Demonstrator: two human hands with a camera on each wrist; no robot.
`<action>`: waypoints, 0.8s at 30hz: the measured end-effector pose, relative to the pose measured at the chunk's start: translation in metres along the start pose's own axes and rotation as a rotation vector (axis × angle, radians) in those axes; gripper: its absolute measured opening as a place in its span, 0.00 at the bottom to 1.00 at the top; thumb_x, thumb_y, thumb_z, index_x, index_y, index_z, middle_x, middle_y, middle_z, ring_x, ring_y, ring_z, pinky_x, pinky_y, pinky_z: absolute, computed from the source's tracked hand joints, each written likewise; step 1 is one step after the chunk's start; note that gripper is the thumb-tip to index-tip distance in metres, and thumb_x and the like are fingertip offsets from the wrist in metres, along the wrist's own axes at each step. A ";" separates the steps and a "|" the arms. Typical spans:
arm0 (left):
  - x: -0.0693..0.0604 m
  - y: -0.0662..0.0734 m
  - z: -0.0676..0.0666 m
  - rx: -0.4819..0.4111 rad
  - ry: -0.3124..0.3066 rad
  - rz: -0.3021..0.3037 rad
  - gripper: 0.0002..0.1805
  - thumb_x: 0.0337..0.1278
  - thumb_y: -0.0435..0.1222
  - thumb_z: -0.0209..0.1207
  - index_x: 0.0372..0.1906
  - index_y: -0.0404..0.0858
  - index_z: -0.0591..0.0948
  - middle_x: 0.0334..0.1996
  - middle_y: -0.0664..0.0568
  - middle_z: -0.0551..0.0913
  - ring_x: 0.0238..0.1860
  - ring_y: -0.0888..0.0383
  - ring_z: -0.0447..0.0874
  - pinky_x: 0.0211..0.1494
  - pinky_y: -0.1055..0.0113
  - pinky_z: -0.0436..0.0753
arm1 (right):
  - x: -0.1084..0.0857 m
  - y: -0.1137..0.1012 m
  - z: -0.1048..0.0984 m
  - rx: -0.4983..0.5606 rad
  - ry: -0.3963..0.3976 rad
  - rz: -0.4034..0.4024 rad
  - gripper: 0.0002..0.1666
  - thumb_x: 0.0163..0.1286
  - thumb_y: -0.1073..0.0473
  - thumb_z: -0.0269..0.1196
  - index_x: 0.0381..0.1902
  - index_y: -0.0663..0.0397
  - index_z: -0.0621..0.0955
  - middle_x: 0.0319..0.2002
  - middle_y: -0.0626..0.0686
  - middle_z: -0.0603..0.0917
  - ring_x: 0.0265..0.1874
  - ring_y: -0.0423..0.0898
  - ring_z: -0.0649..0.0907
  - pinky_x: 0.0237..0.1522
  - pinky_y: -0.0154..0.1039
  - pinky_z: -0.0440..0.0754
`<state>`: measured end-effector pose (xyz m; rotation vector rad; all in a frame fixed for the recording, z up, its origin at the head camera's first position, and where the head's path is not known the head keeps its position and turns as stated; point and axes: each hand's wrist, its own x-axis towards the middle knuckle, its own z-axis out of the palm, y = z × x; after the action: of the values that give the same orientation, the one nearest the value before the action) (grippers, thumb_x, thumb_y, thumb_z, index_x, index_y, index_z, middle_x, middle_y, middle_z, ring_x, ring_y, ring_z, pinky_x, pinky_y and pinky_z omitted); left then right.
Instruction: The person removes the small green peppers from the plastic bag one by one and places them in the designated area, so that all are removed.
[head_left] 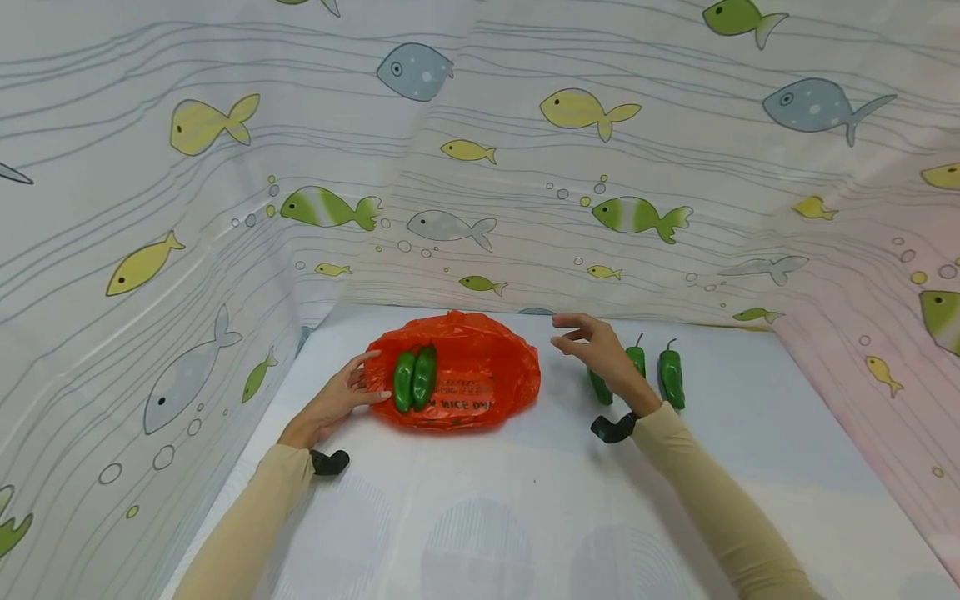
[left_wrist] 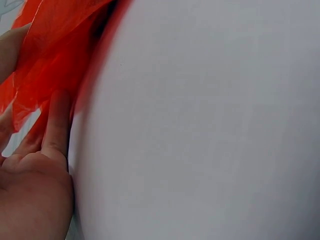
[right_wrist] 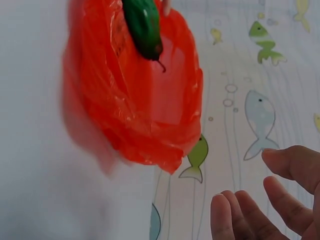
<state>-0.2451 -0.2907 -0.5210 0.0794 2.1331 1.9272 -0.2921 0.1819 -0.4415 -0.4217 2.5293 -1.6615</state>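
Note:
A red plastic bag [head_left: 517, 371] lies with its mouth spread wide and dark print on its inner side. Inside, at its left, two green peppers [head_left: 424, 379] lie side by side. My left hand [head_left: 337, 400] is at the bag's left edge, thumb and fingers spread and touching the film; in the left wrist view one straight finger [left_wrist: 58, 122] lies against it. Right of the bag, my right hand [head_left: 600, 354] hovers with thumb and fingers apart and nothing between them. Below and beyond it are more green peppers [head_left: 671, 377], partly covered by that hand and wrist.
The white table [head_left: 480, 500] runs up to a back wall of fish-patterned cloth [head_left: 525, 183]. The same cloth hangs along the left and right sides. Each wrist wears a black camera mount [head_left: 613, 429].

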 end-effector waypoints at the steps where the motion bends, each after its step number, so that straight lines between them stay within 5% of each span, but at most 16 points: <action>1: 0.000 0.000 0.000 0.000 0.001 -0.001 0.50 0.60 0.31 0.71 0.82 0.46 0.55 0.77 0.39 0.59 0.74 0.40 0.59 0.58 0.73 0.77 | 0.001 -0.001 0.003 0.002 -0.004 -0.014 0.26 0.72 0.52 0.69 0.65 0.47 0.79 0.61 0.52 0.81 0.53 0.54 0.83 0.59 0.57 0.79; 24: -0.001 0.001 0.000 0.020 0.016 -0.031 0.51 0.60 0.33 0.72 0.82 0.49 0.55 0.77 0.41 0.58 0.75 0.42 0.58 0.69 0.61 0.73 | 0.021 -0.023 0.088 0.061 -0.239 -0.087 0.30 0.70 0.54 0.71 0.67 0.55 0.78 0.61 0.60 0.81 0.52 0.51 0.83 0.57 0.53 0.82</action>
<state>-0.2449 -0.2911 -0.5195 0.0350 2.1509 1.8954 -0.2889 0.0890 -0.4542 -0.6890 2.3133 -1.6027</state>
